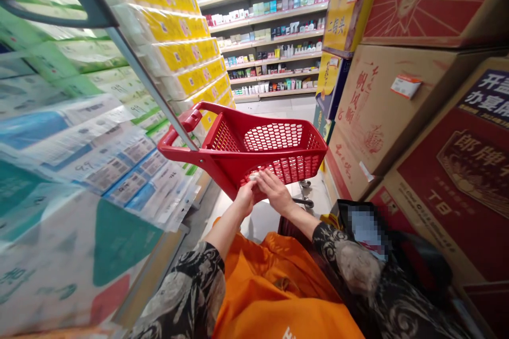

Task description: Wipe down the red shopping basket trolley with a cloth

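A red plastic shopping cart (278,143) stands in the aisle ahead of me, its handle toward the left shelf. Both my hands meet at its near wall. My left hand (244,197) is curled closed around a small white item (253,176), perhaps a cloth or paper. My right hand (274,190) lies over the same spot with fingers bent, touching the white item and the basket side. I wear patterned dark sleeves and an orange vest (274,286).
Shelves of wrapped tissue packs (99,132) fill the left, with yellow packs (186,47) further on. Stacked cardboard boxes (417,116) line the right. A far shelf unit (278,37) carries small bottles and boxes. Grey floor (274,106) runs between.
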{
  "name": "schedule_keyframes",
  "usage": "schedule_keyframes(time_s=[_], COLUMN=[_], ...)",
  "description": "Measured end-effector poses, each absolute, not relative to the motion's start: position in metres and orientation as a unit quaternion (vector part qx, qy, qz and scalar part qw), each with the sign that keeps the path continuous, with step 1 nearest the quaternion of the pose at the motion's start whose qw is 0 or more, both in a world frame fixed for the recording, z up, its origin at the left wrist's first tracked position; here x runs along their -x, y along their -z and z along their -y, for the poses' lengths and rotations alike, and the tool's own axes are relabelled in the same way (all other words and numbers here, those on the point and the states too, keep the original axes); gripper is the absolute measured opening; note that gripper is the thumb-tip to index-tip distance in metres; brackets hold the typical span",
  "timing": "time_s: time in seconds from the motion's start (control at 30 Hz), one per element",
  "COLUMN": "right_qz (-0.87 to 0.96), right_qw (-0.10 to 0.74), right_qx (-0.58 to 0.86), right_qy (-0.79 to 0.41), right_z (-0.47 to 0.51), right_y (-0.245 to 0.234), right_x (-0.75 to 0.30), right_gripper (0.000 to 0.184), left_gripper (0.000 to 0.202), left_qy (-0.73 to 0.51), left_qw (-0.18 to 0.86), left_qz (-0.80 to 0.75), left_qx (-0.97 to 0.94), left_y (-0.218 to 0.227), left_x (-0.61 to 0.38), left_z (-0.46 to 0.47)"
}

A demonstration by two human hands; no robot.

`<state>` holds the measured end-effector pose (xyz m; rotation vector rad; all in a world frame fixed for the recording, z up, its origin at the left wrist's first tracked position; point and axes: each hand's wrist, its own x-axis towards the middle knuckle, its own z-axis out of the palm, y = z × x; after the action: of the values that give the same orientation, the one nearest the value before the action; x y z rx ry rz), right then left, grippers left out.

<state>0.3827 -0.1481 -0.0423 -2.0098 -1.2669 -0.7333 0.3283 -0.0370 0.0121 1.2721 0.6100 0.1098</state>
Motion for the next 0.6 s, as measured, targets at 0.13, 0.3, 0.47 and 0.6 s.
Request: schedule_keyframes(time_s=[0.13,0.3,0.47,0.6], right_qz=[0.451,0.509,0.475,0.344], right_qw=[0.311,0.223,0.221,0.304], right_qx=[0.783,0.805,0.834,0.831], right_qy=[0.295,0.206,0.174,0.314], right_z=[0.135,0.129,0.151,0.181], right_y=[0.019,0.064,0.102,0.067], right_x=[-0.424,-0.413,-0.401,-0.428], right_gripper=[0.045,0.047,0.045,0.042], left_gripper=[0.038,0.061,0.065,0.069], left_qy=[-0.116,-0.042,0.008,-0.022], left_qw=[0.461,0.068,0.012,0.01], left_qz=[-0.226,-0.122,-0.068,-0.032], left_qx=[-0.85,-0.989,-0.998,-0.999], left_y=[-0.022,-0.006,0.006,0.004], left_x=[-0.325,-0.298,-0.296,-0.311], left_z=[0.022,0.018,0.027,0.039])
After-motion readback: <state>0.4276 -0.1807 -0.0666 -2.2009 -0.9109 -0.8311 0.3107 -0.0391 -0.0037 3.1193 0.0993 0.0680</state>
